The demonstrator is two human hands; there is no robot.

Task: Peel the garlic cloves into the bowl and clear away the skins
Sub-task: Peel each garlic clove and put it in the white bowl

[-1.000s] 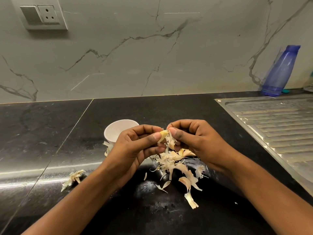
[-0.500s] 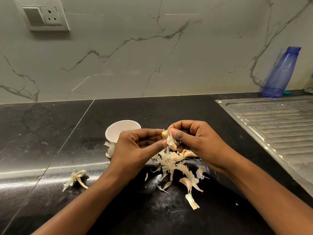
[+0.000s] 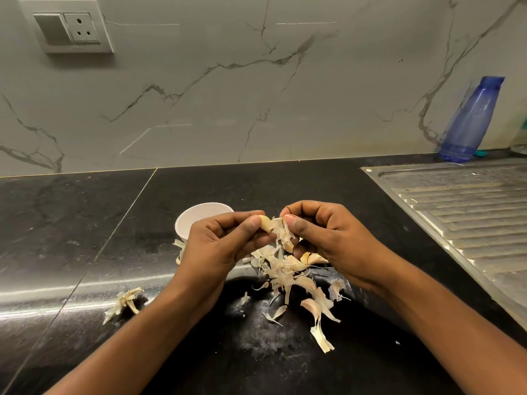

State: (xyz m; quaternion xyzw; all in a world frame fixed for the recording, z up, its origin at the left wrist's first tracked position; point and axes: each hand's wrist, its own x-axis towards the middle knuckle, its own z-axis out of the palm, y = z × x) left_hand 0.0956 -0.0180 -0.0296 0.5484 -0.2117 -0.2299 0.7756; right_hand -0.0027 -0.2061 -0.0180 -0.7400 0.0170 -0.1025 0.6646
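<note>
Peeling mid-way: left hand (image 3: 225,246) pinches garlic clove (image 3: 264,222) above counter, right hand (image 3: 322,238) pinches its loosened skin (image 3: 281,230). Skins pile (image 3: 288,276) uncleared; few cloves (image 3: 309,258) left (bowl (image 3: 196,216) contents hidden).

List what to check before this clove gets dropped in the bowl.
1. Clove secured: the left hand pinches the garlic clove. Ok.
2. Clove fully bare: the right hand pinches a skin strip that meets the clove. Not ok.
3. Bowl ready: the white bowl stands upright just behind the left hand, mouth open. Ok.
4. Room in the bowl: its bottom is out of sight. Cannot tell.
5. Skins cleared: loose skins lie in a pile on the counter under the hands. Not ok.
</note>
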